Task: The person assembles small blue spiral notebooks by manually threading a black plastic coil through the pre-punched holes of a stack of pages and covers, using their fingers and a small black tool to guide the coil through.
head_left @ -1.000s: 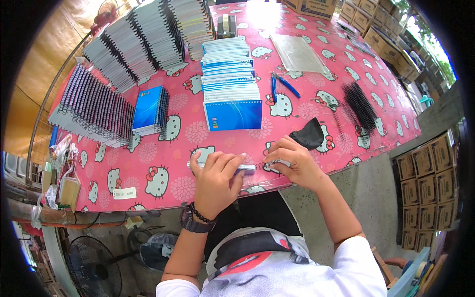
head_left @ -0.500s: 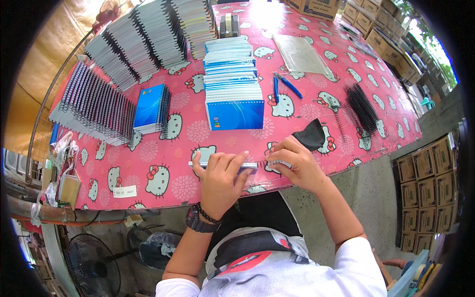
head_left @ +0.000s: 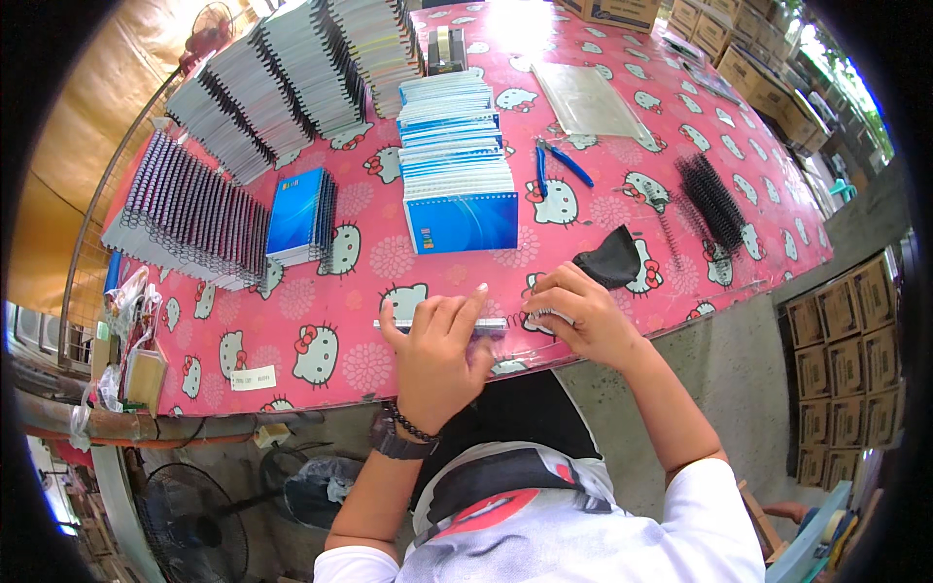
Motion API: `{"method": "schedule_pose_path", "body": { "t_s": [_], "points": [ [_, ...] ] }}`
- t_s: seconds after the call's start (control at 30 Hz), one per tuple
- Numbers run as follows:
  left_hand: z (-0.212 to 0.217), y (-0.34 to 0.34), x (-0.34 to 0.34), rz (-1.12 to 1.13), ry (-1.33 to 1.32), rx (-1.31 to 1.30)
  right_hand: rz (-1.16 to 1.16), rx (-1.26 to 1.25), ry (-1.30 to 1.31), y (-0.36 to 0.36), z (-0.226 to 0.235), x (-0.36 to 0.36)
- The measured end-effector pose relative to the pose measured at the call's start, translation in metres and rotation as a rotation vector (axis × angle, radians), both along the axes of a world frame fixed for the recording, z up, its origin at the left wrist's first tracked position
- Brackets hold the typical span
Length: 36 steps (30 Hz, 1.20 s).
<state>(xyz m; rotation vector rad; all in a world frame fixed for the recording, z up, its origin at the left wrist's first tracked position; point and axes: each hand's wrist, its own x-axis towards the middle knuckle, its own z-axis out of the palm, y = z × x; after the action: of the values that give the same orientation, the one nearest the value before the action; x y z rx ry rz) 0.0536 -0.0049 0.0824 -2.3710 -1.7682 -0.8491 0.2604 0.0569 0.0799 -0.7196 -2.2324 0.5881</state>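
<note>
Thin pale strip (head_left: pixel 442 325) pressed flat on bench (head_left: pixel 321 321) near front edge by left hand (head_left: pixel 437 355), fingers laid over it. Strip's right end pinched by right hand (head_left: pixel 583 316). Judged early in piece: strip unbound. Done: bound notebooks (head_left: pixel 194 219) racked at left. Left: blue covers (head_left: pixel 457 165) stacked behind, black coils (head_left: pixel 714 199) at right, blue pliers (head_left: pixel 559 165) untouched.

Notebook (head_left: pixel 442 326): thin, pale, seen nearly edge-on as a narrow light strip. Lies flat near the front edge of the table (head_left: pixel 321 321), long side running left to right. Mostly covered by the left hand (head_left: pixel 437 355), which presses on its middle; only its two ends show. The right end lies at the fingertips of the right hand (head_left: pixel 583 321). Binding detail too small to tell.
</note>
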Motion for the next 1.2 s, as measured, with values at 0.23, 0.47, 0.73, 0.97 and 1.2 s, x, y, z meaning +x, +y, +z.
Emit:
{"method": "schedule_pose_path", "body": {
  "t_s": [0.23,0.47,0.73,0.97,1.2],
  "points": [
    [-0.015,0.002,0.014,0.120,-0.023,0.065,0.010,0.052,0.032,-0.001,-0.004,-0.003],
    [-0.014,0.004,0.014,0.099,-0.020,0.057,0.038,-0.071,-0.053,-0.005,0.000,0.000],
    [-0.009,-0.001,0.010,-0.069,-0.182,-0.007,0.016,-0.288,-0.014,-0.013,0.004,-0.003],
    [-0.004,-0.001,0.001,-0.196,-0.148,-0.081,0.055,-0.502,0.041,-0.019,0.012,-0.003],
    [-0.005,0.002,-0.007,-0.234,-0.202,-0.046,-0.495,-0.133,0.058,0.023,-0.016,0.068]
  ]
}}
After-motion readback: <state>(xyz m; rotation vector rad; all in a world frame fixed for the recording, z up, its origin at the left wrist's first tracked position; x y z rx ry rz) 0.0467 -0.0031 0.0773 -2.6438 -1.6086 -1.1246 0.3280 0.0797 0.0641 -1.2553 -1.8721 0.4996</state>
